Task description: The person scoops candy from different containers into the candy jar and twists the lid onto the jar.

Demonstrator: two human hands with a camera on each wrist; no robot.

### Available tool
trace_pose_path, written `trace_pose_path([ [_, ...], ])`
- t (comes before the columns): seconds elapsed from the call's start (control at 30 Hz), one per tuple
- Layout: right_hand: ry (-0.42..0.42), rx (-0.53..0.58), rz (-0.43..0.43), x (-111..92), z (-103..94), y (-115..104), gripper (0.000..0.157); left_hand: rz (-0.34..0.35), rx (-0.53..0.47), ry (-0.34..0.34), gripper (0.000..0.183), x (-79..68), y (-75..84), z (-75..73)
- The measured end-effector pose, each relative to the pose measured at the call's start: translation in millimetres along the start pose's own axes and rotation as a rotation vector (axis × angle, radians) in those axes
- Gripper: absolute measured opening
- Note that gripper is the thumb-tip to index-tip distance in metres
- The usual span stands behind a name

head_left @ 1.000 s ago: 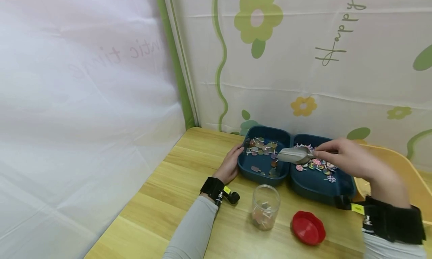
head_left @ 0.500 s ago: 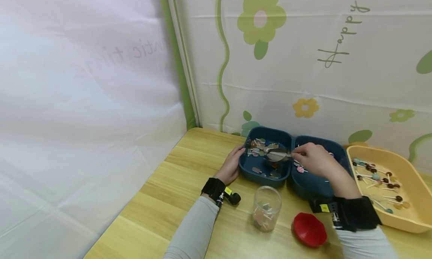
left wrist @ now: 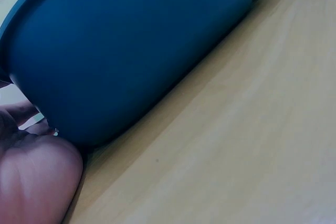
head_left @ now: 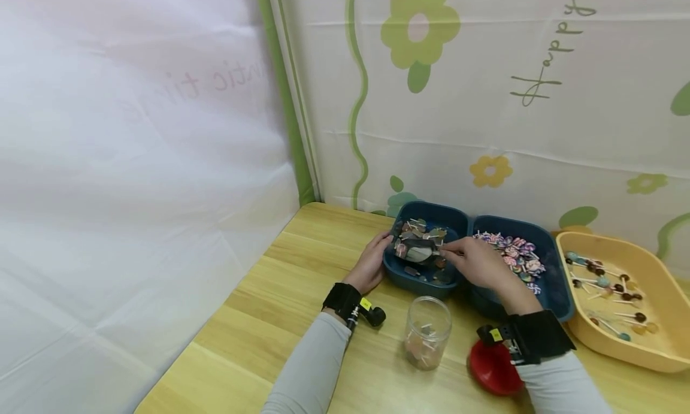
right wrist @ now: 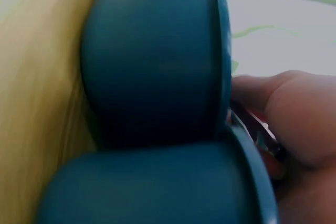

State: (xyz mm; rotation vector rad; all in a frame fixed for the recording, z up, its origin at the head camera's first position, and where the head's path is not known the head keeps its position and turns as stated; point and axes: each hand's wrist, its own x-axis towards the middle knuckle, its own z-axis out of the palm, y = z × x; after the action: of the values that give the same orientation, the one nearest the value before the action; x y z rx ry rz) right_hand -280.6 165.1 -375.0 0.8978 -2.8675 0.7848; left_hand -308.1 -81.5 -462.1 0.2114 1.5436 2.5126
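Observation:
My right hand (head_left: pixel 478 263) pinches the handle of a metal scoop (head_left: pixel 419 252), whose bowl lies low inside the left blue bin (head_left: pixel 417 286). Small translucent candy-like pieces on white sticks (head_left: pixel 415 227) lie around the bowl; whether it carries any is hard to tell. In the right wrist view, the thumb and fingers (right wrist: pixel 299 114) close on the dark handle beside the bin rims. My left hand (head_left: pixel 369 267) holds the same bin by its left side, thumb at the rim. The left wrist view shows the palm (left wrist: pixel 39 177) near the bin's outer wall (left wrist: pixel 126 51).
A clear jar (head_left: pixel 428 336), partly filled with similar pieces, stands in front of the bins. A red lid (head_left: pixel 490 372) lies partly under my right wrist. Another blue bin (head_left: pixel 560 288) holds swirled lollipops; a yellow bin (head_left: pixel 665 324) holds ball-shaped ones. A curtain (head_left: pixel 485 102) hangs behind.
My right hand has moved left with the scoop, from above the second blue bin down into the left one. The left hand keeps its hold on the bin.

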Motion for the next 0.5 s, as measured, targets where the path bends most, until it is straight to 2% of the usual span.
trace_pose_path([
  [0.3,-0.141,0.214,-0.085,-3,-11.6,11,0.029,0.003,0.007,0.006,0.049,-0.1,-0.4,-1.6],
  [0.5,-0.161,0.354,-0.075,-6,-15.7,21,0.03,-0.018,0.021,0.021,0.049,0.7,1.6,-0.1],
])
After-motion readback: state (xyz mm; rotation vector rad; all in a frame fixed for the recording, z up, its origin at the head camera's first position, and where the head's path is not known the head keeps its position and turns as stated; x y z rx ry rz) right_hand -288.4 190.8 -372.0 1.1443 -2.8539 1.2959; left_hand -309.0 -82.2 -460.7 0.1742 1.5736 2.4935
